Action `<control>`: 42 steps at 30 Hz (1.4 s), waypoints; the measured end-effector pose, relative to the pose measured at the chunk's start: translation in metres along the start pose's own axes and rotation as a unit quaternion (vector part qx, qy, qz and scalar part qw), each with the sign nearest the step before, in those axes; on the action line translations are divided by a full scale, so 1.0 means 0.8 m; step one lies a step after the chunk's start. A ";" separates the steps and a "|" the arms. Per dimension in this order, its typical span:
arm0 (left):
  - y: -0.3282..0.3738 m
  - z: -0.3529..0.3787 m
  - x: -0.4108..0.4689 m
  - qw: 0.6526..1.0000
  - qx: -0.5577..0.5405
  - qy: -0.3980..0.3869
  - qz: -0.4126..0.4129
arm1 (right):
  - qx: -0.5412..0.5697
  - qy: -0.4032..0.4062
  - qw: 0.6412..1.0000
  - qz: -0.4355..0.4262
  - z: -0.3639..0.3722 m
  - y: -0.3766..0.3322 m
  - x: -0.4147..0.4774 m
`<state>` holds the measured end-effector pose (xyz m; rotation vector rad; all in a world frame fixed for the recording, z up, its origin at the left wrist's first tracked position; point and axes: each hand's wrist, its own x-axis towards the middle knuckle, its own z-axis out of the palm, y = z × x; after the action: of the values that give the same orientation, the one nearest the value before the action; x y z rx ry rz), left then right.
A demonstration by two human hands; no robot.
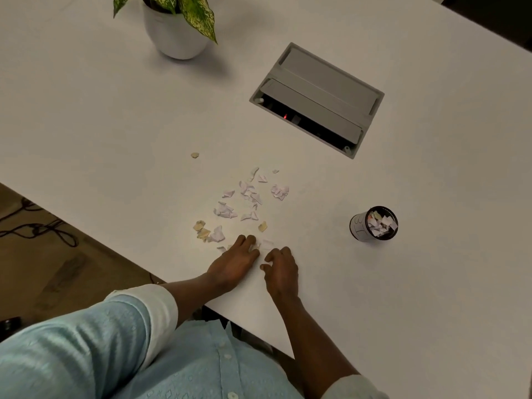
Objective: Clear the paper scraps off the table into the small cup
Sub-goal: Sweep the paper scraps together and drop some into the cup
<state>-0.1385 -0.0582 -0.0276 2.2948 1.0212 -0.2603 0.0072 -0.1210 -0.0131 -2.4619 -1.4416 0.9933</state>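
Few paper scraps (260,245) lie half-hidden beneath left hand (234,262) fingers (248,241).

Plant (169,12) cropped at top edge

light blue-green button-up shirt (201,367), faint speckled pattern, small white buttons down front; sleeves (86,335) rolled up, white lining showing as cuffs (161,306); forearms and hands bare.

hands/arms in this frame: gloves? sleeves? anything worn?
No gloves: the left hand and right hand are bare, with no rings or watch visible. Both forearms are uncovered. The light blue textured shirt has sleeves rolled up, showing white turned-back cuffs.
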 end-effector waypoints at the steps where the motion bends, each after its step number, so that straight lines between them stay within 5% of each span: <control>1: 0.000 0.000 0.001 1.000 -0.010 -0.009 0.007 | 0.011 0.002 1.000 0.004 0.000 0.001 0.001; 11: 0.011 -0.012 0.004 0.997 0.004 0.081 0.012 | 0.077 0.044 0.996 0.032 -0.020 0.032 -0.004; 23: 0.108 -0.053 0.061 0.973 -0.155 0.170 0.017 | 0.204 0.180 0.959 0.086 -0.083 0.079 -0.006; 34: 0.249 -0.117 0.194 0.963 -0.205 0.171 0.046 | 0.217 0.355 0.903 0.109 -0.224 0.131 0.037; 42: 0.299 -0.124 0.258 0.981 -0.151 0.095 0.082 | 0.153 0.314 0.928 0.129 -0.275 0.167 0.070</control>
<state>0.1706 0.0025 0.0753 2.1366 0.8863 0.1748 0.2542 -0.1001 0.0763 -2.4309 -0.7158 0.3476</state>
